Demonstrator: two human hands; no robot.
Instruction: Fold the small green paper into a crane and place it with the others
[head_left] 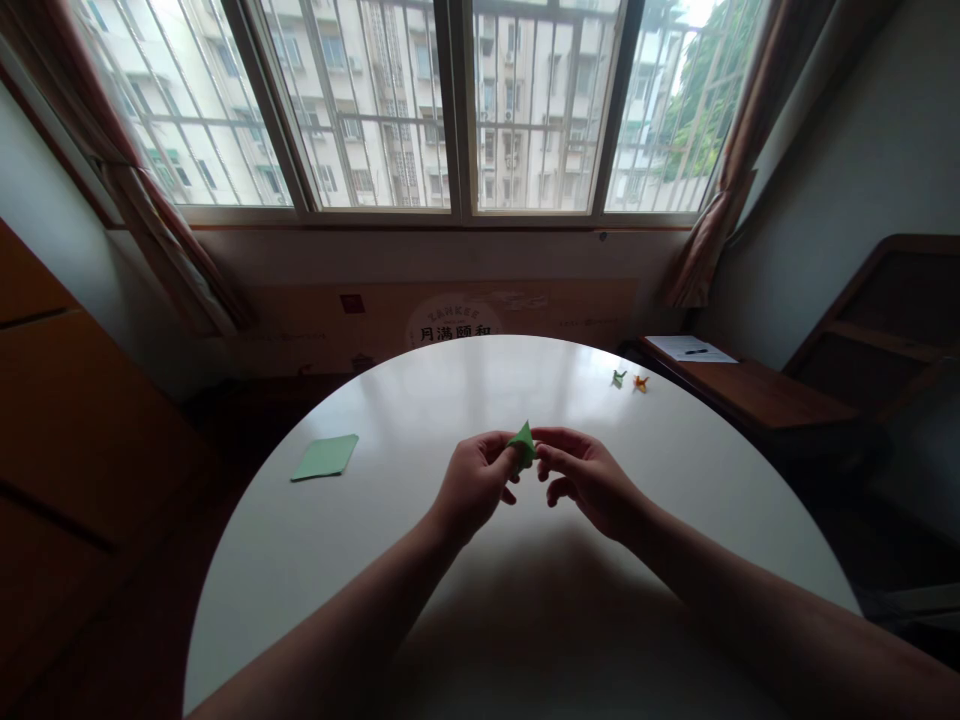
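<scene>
The folded green paper (523, 444) is pinched between the left hand (474, 487) and right hand (589, 478) above the white table (375, 540).

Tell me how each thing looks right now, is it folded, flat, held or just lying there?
Green paper piece: partly folded, pinched between both hands above the table.
Left hand: gripping the piece's left side.
Right hand: gripping its right side.
Green paper sheets: flat on the table, untouched.
Small green figure: folded, standing on the table.
Small orange figure: folded, beside it.

Head-worn view, forward-down, close over round table (315, 560)
</scene>
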